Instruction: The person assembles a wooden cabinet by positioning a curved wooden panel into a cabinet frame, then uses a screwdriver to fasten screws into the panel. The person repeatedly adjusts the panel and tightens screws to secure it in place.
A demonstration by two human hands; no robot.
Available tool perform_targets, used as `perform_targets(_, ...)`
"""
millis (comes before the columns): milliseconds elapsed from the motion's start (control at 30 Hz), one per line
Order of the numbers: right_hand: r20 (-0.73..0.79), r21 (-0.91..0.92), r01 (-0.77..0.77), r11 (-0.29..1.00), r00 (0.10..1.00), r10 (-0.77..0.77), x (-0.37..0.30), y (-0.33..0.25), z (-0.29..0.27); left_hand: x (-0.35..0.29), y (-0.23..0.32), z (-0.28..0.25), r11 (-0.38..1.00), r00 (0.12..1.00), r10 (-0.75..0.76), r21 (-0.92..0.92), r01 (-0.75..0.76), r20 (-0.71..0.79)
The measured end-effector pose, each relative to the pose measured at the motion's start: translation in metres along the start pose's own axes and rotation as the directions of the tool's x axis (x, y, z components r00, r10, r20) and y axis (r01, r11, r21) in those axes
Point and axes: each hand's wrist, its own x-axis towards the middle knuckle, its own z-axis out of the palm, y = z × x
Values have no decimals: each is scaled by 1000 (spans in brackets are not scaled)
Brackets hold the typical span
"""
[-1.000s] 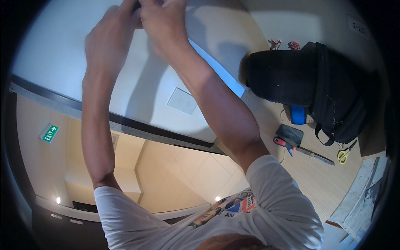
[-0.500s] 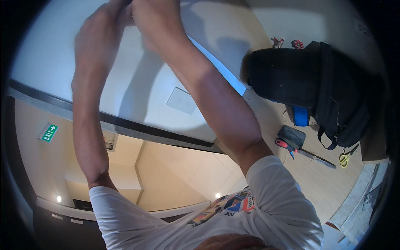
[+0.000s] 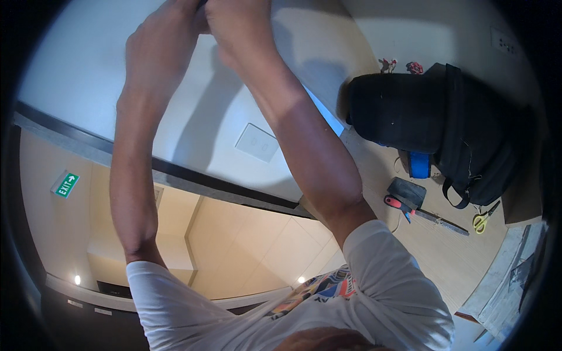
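Note:
Both my arms reach up to the top edge of the view, in front of a pale wall. My left hand [image 3: 165, 32] is seen from its back, fingers curled and partly cut off by the frame edge. Close beside it, my right hand [image 3: 241, 22] is also closed, its fingertips out of sight. A small dark bit shows between the two hands at the very top, too cut off to name. Below my right forearm, a white double wall switch plate [image 3: 257, 142] is fixed to the wall.
At the right, a black backpack [image 3: 398, 108] lies on a light wooden surface [image 3: 445, 257]. Near it are a dark flat scraper blade [image 3: 408, 190], a red-handled saw [image 3: 439, 220] and yellow-handled scissors [image 3: 482, 222]. A dark-edged ledge [image 3: 228, 190] crosses below the arms; a green sign [image 3: 67, 185] hangs left.
My two hands and forearms have shifted slightly to the right across the wall, staying close together. The backpack and tools lie as before.

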Motion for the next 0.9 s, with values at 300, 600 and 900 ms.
perform_targets(300, -78, -243, 34, 970, 995, -55, 7, 17, 1, -6, -28, 32, 998, 998, -54, 41, 55, -18)
perform_targets(600, -68, 41, 14, 999, 998, -12, 12, 26, 9, 6, -15, -3, 977, 991, 134, -170, -128, 24)
perform_targets(900, 80, 93, -210, 973, 976, 203, -12, 44, -58, -64, -63, 23, 982, 990, -141, -127, 141, 12)
